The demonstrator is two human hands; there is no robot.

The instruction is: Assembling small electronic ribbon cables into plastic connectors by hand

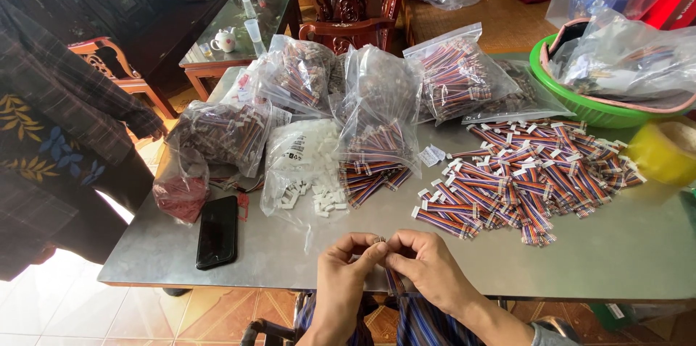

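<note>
Both hands meet at the near edge of the desk (616, 259). The left hand (344, 273) and right hand (428, 266) press their fingertips together around a tiny white connector (382, 242), mostly hidden by the fingers; each grip is pinching it. Striped ribbon cable (395, 284) hangs below, cut off behind the wrists. A spread pile of cable pieces (529, 179) lies toward the right edge, a black phone (217, 231) near the left corner, clear bags of parts (377, 114) along the far edge. A person's sleeve (109, 107) stands at the left edge.
</note>
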